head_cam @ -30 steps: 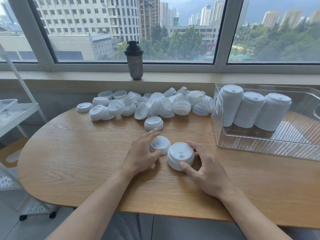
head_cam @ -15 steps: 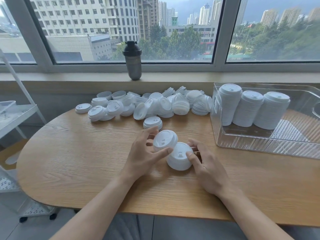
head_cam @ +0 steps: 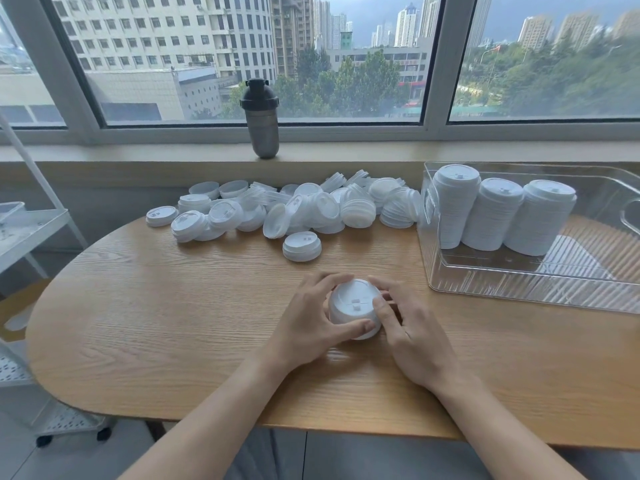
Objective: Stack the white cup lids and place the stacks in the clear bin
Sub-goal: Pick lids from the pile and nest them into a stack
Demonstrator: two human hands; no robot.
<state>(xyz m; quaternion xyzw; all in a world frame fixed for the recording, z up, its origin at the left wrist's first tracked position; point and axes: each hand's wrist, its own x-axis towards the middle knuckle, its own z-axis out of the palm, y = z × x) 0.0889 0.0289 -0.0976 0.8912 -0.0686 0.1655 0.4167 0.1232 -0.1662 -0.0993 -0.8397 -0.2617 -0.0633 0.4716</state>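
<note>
Both hands, left hand and right hand, curl around a short white lid stack, domed, tab slot up, near the clear bin.

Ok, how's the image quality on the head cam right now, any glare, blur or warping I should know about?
Head view: sharp on both hands, left hand and right hand, gripping the lid stack; wide-angle bending of the window frame; soft daylight, faint sheen on the table; reflections streak the clear bin.
</note>
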